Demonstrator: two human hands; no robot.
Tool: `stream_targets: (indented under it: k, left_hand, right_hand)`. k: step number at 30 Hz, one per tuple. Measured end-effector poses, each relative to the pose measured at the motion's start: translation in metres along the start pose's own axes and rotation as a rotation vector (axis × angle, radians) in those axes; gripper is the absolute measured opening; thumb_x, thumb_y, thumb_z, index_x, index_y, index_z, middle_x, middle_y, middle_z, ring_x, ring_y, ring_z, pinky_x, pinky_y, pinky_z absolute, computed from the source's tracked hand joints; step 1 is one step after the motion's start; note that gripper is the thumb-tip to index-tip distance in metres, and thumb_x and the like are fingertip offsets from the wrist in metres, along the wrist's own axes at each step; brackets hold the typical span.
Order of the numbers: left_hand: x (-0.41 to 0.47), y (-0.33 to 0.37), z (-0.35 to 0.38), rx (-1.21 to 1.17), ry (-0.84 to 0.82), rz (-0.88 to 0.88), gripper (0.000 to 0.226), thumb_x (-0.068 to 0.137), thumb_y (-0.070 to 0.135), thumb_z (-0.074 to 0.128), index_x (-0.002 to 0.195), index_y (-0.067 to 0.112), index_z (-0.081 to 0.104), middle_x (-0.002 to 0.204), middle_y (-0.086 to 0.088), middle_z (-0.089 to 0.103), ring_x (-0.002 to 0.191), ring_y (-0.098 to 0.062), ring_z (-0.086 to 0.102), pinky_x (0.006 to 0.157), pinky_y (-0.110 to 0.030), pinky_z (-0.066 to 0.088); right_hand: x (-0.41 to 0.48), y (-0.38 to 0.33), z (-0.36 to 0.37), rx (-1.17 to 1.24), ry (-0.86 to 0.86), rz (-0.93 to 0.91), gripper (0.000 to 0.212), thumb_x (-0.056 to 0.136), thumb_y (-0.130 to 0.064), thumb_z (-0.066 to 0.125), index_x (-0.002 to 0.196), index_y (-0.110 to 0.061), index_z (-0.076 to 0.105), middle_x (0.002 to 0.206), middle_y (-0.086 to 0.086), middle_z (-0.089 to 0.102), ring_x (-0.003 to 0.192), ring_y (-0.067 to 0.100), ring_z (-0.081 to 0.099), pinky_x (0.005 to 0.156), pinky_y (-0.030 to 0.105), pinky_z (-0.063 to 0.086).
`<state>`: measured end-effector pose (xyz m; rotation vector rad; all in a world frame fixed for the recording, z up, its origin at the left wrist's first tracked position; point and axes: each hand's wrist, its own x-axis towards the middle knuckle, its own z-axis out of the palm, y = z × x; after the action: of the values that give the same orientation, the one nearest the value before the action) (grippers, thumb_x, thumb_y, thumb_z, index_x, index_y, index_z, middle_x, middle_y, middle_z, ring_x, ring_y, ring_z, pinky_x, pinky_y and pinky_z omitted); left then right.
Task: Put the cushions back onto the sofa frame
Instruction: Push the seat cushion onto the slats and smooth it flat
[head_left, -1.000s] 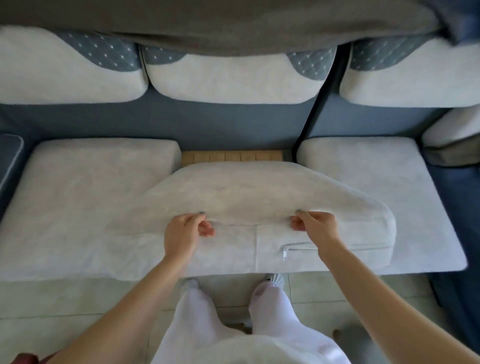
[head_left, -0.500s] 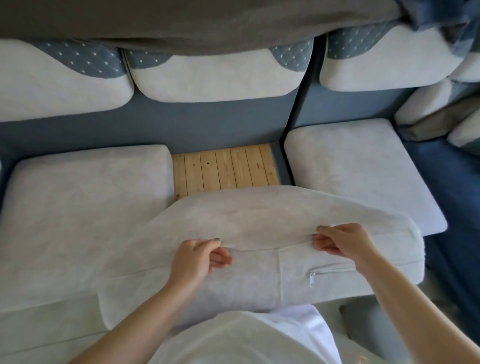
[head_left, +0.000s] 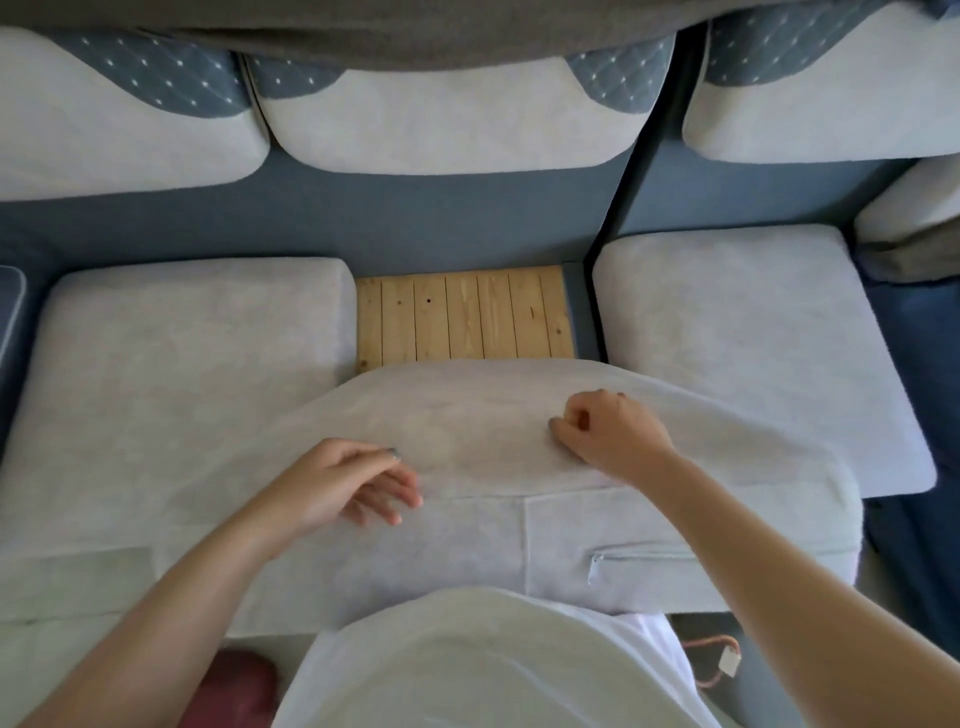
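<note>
- Resting our left hand (head_left: 343, 483) on the seat cushion (head_left: 467, 426), fingers loose, spread.
- Our right hand (head_left: 615, 434) sits curled on top, holding nothing.
- Wooden slats (head_left: 467, 312) show behind.

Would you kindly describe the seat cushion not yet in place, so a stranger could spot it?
On the blue sofa frame, find the wooden slats between the flat left cushion and right cushion. The middle seat cushion lies in front of them. Unlike its neighbours, it sits askew, overlapping the left cushion, with a zipper on its front.
</note>
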<state>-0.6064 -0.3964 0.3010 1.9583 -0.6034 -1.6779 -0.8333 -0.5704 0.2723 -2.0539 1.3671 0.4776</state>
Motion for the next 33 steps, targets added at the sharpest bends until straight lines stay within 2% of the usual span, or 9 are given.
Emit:
stream_targets:
  k: [4, 8, 12, 15, 20, 25, 29, 31, 33]
  left_hand:
    - [0.038, 0.004, -0.014, -0.073, 0.344, 0.149, 0.028, 0.102, 0.018, 0.049, 0.086, 0.011, 0.071, 0.083, -0.009, 0.075, 0.058, -0.020, 0.067, 0.042, -0.019, 0.041]
    - [0.088, -0.006, -0.037, 0.203, 0.550, 0.176, 0.013, 0.097, 0.017, 0.058, 0.091, 0.021, 0.069, 0.094, 0.001, 0.071, 0.083, -0.018, 0.067, 0.070, -0.027, 0.050]
    - [0.171, -0.027, -0.063, 0.554, 0.379, -0.011, 0.032, 0.098, 0.031, 0.054, 0.127, 0.022, 0.060, 0.138, -0.005, 0.051, 0.126, -0.025, 0.050, 0.103, -0.037, 0.040]
    - [0.243, -0.053, -0.073, 0.754, 0.219, -0.187, 0.048, 0.100, 0.041, 0.044, 0.146, 0.025, 0.041, 0.154, -0.001, 0.034, 0.139, -0.026, 0.034, 0.112, -0.047, 0.032]
    - [0.362, -0.124, -0.094, 0.792, 0.178, -0.340, 0.051, 0.102, 0.047, 0.031, 0.150, 0.028, 0.031, 0.157, 0.000, 0.028, 0.142, -0.026, 0.028, 0.113, -0.048, 0.026]
    - [0.455, -0.174, -0.117, 0.682, 0.221, -0.371, 0.049, 0.103, 0.041, 0.025, 0.149, 0.025, 0.033, 0.157, -0.001, 0.029, 0.142, -0.025, 0.028, 0.112, -0.045, 0.025]
    - [0.521, -0.217, -0.134, 0.610, 0.281, -0.411, 0.050, 0.104, 0.032, 0.022, 0.153, 0.023, 0.025, 0.160, -0.004, 0.022, 0.144, -0.028, 0.024, 0.115, -0.044, 0.024]
    - [0.539, -0.232, -0.132, 0.619, 0.312, -0.412, 0.051, 0.103, 0.031, 0.023, 0.153, 0.021, 0.024, 0.159, -0.005, 0.024, 0.143, -0.028, 0.026, 0.114, -0.044, 0.025]
    - [0.545, -0.242, -0.126, 0.653, 0.366, -0.396, 0.052, 0.102, 0.030, 0.025, 0.152, 0.019, 0.024, 0.158, -0.005, 0.027, 0.142, -0.027, 0.028, 0.112, -0.042, 0.026]
  right_hand:
    - [0.057, -0.007, 0.002, 0.117, -0.164, -0.184, 0.009, 0.093, -0.034, 0.056, 0.087, -0.031, 0.061, 0.089, -0.009, 0.060, 0.088, 0.016, 0.058, 0.080, 0.034, 0.049]
    - [0.109, -0.023, 0.027, 0.023, -0.272, -0.262, 0.013, 0.096, -0.030, 0.053, 0.104, -0.030, 0.063, 0.104, -0.002, 0.058, 0.103, 0.022, 0.057, 0.094, 0.038, 0.047]
    - [0.160, -0.044, 0.072, -0.016, -0.389, -0.269, 0.033, 0.101, -0.030, 0.043, 0.130, -0.028, 0.058, 0.136, 0.002, 0.049, 0.125, 0.024, 0.048, 0.109, 0.040, 0.036]
    - [0.198, -0.058, 0.121, -0.054, -0.440, -0.366, 0.040, 0.103, -0.029, 0.037, 0.142, -0.030, 0.048, 0.148, -0.003, 0.041, 0.136, 0.019, 0.038, 0.113, 0.036, 0.030]
    - [0.288, -0.075, 0.200, -0.015, -0.376, -0.332, 0.039, 0.102, -0.031, 0.039, 0.140, -0.035, 0.046, 0.142, -0.009, 0.041, 0.133, 0.013, 0.036, 0.105, 0.028, 0.026]
    - [0.394, -0.086, 0.268, -0.035, -0.352, -0.327, 0.041, 0.104, -0.032, 0.036, 0.145, -0.034, 0.041, 0.155, -0.008, 0.033, 0.143, 0.009, 0.027, 0.118, 0.029, 0.019]
    - [0.479, -0.118, 0.331, -0.115, -0.447, -0.339, 0.047, 0.105, -0.040, 0.024, 0.152, -0.039, 0.024, 0.162, -0.008, 0.016, 0.149, 0.012, 0.012, 0.122, 0.044, 0.005]
    - [0.526, -0.145, 0.361, -0.190, -0.593, -0.346, 0.048, 0.106, -0.039, 0.021, 0.154, -0.034, 0.021, 0.163, -0.003, 0.015, 0.149, 0.019, 0.014, 0.120, 0.050, 0.011]
    - [0.573, -0.179, 0.373, -0.175, -0.636, -0.304, 0.044, 0.105, -0.031, 0.030, 0.145, -0.020, 0.041, 0.152, 0.009, 0.038, 0.138, 0.026, 0.038, 0.109, 0.040, 0.034]
